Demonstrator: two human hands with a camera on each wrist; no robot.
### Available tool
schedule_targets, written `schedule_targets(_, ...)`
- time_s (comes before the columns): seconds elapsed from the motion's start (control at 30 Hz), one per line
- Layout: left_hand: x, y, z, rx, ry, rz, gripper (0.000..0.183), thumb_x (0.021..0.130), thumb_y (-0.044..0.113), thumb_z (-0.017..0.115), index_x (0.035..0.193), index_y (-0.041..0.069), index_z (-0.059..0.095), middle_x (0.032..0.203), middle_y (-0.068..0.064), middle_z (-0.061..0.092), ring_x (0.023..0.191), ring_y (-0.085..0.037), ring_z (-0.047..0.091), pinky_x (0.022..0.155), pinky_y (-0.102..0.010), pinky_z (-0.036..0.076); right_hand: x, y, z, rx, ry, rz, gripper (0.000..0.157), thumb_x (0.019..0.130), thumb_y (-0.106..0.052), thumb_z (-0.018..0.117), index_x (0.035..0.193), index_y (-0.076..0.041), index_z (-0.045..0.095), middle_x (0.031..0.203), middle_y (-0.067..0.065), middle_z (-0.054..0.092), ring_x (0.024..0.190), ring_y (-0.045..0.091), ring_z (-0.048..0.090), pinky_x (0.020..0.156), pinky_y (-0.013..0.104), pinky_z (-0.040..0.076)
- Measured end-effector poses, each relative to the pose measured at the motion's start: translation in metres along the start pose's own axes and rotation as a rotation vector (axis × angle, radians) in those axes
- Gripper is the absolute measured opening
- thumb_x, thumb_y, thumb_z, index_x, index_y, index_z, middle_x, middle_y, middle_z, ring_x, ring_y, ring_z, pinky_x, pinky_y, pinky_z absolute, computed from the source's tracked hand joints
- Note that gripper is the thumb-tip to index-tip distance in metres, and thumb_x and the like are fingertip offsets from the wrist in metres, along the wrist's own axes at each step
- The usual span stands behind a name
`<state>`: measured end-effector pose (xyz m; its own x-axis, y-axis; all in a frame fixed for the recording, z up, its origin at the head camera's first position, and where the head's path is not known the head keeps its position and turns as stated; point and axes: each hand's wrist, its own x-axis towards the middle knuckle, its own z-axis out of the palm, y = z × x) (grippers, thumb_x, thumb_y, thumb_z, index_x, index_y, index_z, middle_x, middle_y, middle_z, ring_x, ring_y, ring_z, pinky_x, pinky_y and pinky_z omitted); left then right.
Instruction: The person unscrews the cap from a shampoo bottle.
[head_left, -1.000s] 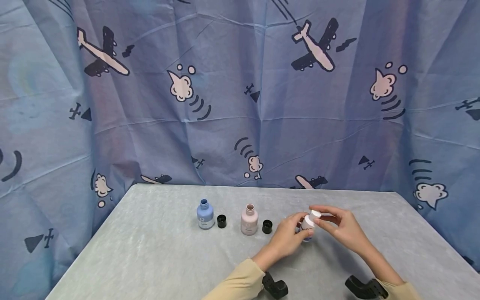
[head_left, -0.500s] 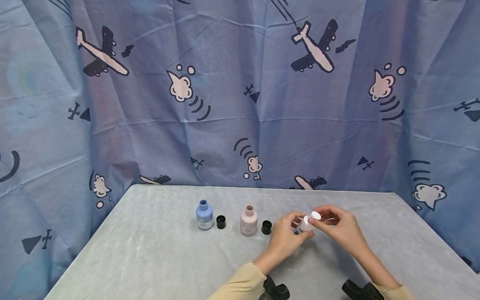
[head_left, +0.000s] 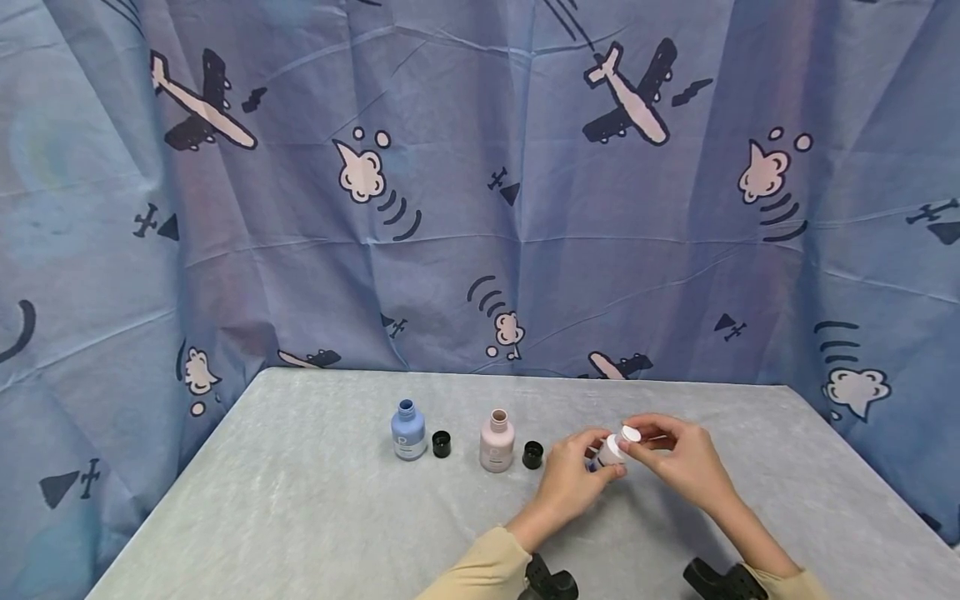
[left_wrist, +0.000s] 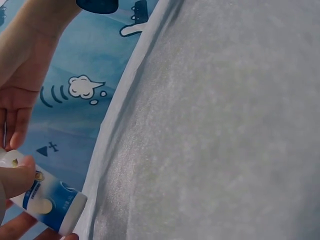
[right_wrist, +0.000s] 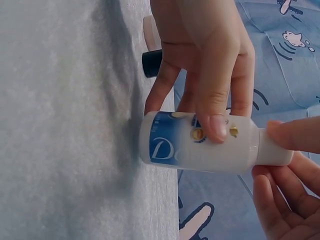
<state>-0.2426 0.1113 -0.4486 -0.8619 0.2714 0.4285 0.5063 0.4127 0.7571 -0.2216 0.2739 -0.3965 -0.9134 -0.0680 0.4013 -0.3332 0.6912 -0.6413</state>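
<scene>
A small white bottle (head_left: 611, 451) with a blue label is held tilted over the right part of the table, its top leaning right. My left hand (head_left: 566, 477) grips the body, the thumb lying across it in the right wrist view. At the top end, my right hand (head_left: 681, 460) pinches the white cap (right_wrist: 275, 149) between thumb and fingers. That cap sits at the bottle's neck; whether it is loose I cannot tell. The left wrist view shows the bottle's blue label (left_wrist: 52, 202) and base, while its cap end is cut off.
Left of my hands stand an uncapped pink bottle (head_left: 497, 446) and an uncapped blue bottle (head_left: 408, 435), both upright. Beside each lies a black cap, one near the pink bottle (head_left: 532, 455), another near the blue. A patterned curtain (head_left: 480, 192) hangs behind the grey-white table (head_left: 300, 517).
The bottle has tilted further, its base swinging slightly left and its cap dipping a little. Both hands keep their hold on bottle and cap. Over the last half second little differs.
</scene>
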Motion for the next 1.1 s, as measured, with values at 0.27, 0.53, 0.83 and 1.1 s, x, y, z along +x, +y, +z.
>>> schedule_targets(0.27,-0.002,0.001,0.004,-0.039,-0.070,0.004,0.034,0.084,0.021,0.073,0.116,0.016,0.067,0.097,0.000,0.072,0.082,0.001,0.061,0.070,-0.010,0.046,-0.001,0.003,-0.007,0.025,-0.061,-0.074,0.028,0.081,-0.012,0.076,0.108,-0.006,0.070,0.095,0.009,0.073,0.079,0.001,0.066,0.070,0.022,0.055)
schedule_targets(0.53,-0.003,0.002,0.004,-0.023,-0.126,0.022,0.031,0.088,0.022,0.069,0.118,0.017,0.065,0.099,0.003,0.071,0.084,0.003,0.060,0.073,-0.010,0.045,-0.002,0.005,-0.012,0.057,-0.142,-0.090,0.030,0.085,-0.010,0.071,0.114,-0.007,0.068,0.107,0.012,0.071,0.088,0.007,0.068,0.071,0.022,0.055)
schedule_targets(0.83,-0.003,0.002,0.005,-0.044,-0.050,-0.047,0.036,0.082,0.022,0.075,0.116,0.017,0.066,0.096,0.003,0.071,0.081,0.002,0.060,0.071,-0.011,0.046,-0.003,0.008,-0.007,0.076,-0.128,-0.080,0.030,0.087,-0.014,0.070,0.116,-0.007,0.066,0.111,0.014,0.069,0.090,0.000,0.066,0.075,0.024,0.055)
schedule_targets(1.1,-0.001,0.001,0.004,-0.032,0.060,-0.073,0.039,0.072,0.024,0.084,0.108,0.018,0.069,0.089,0.003,0.069,0.077,0.003,0.058,0.069,-0.009,0.043,-0.001,0.007,0.000,0.063,-0.054,0.032,0.034,0.084,-0.026,0.074,0.112,-0.009,0.066,0.101,0.009,0.070,0.083,-0.005,0.062,0.072,0.019,0.054)
